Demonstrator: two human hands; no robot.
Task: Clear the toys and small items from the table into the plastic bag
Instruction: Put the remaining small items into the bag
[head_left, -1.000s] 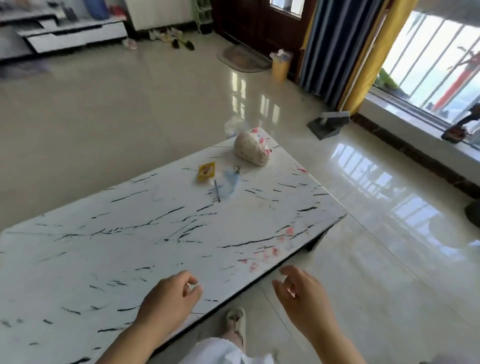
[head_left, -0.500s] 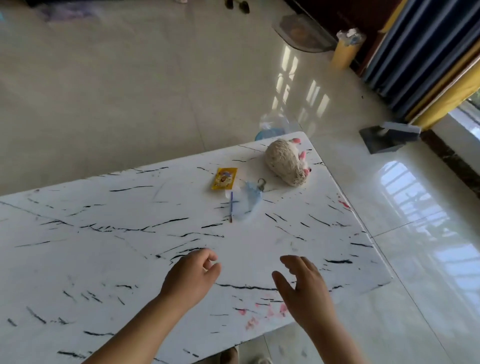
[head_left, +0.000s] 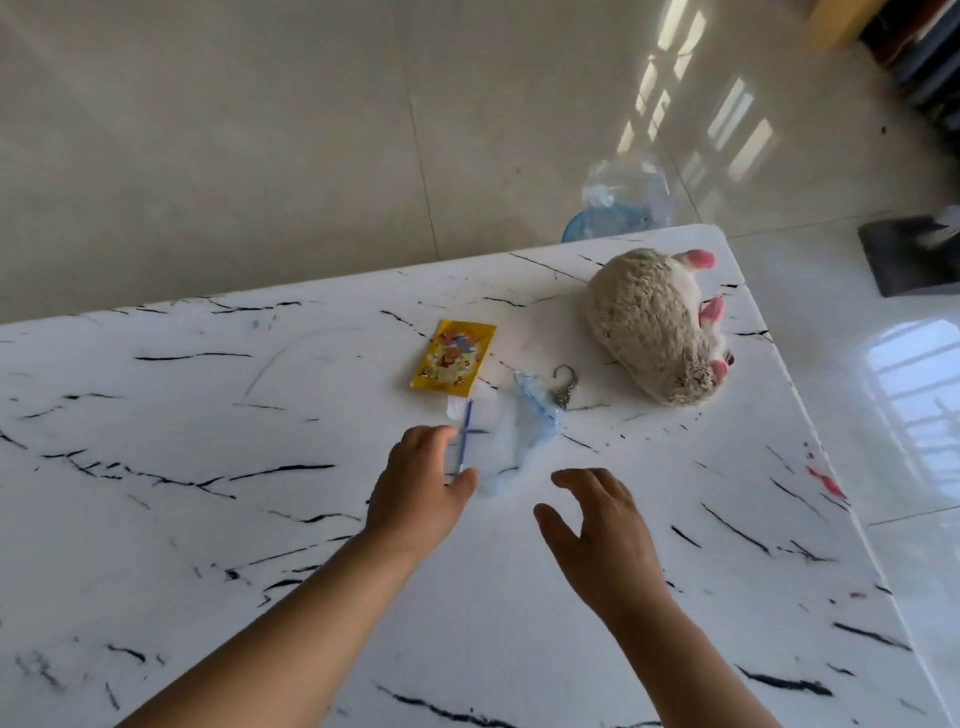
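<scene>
We reach both hands over the marbled counter (head_left: 156, 467) toward the cluster at twelve o'clock. Our left hand (head_left: 415, 493) hovers beside the blue pen (head_left: 466, 436), fingers loosely curled and holding nothing; the pen's long axis runs six to twelve. Our right hand (head_left: 597, 525) is spread, empty. The plush toy (head_left: 649, 332) lies at two o'clock, lengthwise eleven to five, beyond the yellow packet (head_left: 453, 356) and keyring (head_left: 563, 384).

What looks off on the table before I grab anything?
Red smears stain the table near its right edge, like marker or paint. The plush toy lies on its side by the far corner. Nothing looks spilled or broken.
</scene>
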